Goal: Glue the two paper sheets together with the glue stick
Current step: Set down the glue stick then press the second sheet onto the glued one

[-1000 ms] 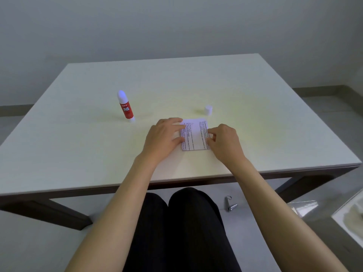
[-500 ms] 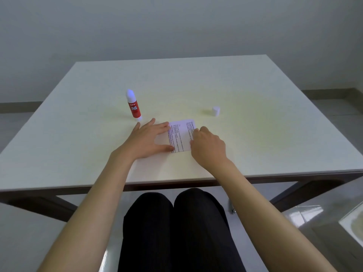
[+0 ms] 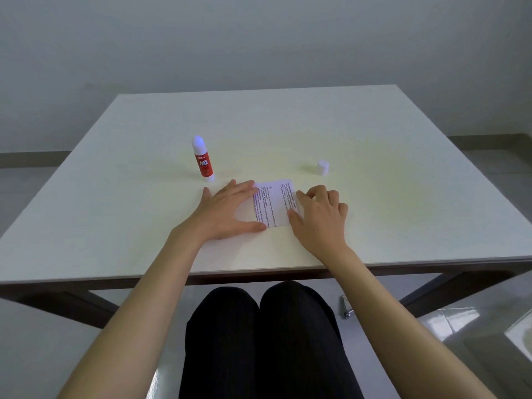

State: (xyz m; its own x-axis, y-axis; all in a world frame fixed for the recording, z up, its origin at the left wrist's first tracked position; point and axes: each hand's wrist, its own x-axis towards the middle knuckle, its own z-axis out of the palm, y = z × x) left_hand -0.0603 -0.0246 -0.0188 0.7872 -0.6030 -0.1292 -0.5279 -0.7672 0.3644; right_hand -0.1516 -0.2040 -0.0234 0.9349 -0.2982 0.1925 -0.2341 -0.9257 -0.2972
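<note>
the flat, released left hand [image 3: 227,208] and the curled right hand [image 3: 318,214] press the white printed paper sheets [image 3: 275,204] between them; the red glue stick [image 3: 203,161] stands beyond the left hand.

"GLUE STICK" is printed in white on the red label of the glue stick [image 3: 203,161], while the small black lines printed on the paper sheets [image 3: 275,203] cannot be read.

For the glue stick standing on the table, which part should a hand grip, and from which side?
Grip the glue stick around its red middle, coming from the near side with the left hand, which lies closest. It stands upright, uncapped, with the exposed glue tip on top, so a top grip would likely smear; the cap sits apart to the right.
</note>
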